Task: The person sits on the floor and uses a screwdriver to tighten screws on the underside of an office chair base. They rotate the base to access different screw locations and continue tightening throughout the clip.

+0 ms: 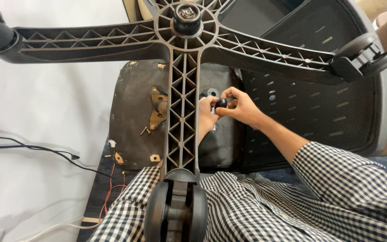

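Fingers (227, 95) of the right hand (240, 107) are curled narrowly around a small black knob (221, 102), pinching it between thumb and fingertips, while the left hand (207, 117), partly hidden behind a spoke, closes on the same knob from the other side. The knob sits just above the dark underside of an upturned chair's seat (133, 116), close to a round grey washer (212, 92) on that surface. By the look of it, the step in hand is fitting or turning this knob at the seat's underside; the next move seems to call for a steady twist with the knob kept square to its hole, though the hole itself is not visible. Room is tight: the ribbed spoke of the star base (183, 112) runs straight down between the person's arms and covers part of the left hand, so that wrist has little room to swing. To the right the mesh backrest (319, 103) lies flat and leaves more free space for the right forearm in its checked sleeve (350, 179). A caster wheel (175, 213) hangs close over the person's lap. A brass-coloured bracket (157, 107) lies left of the spoke, with black cables (32, 150) on the white floor further left.
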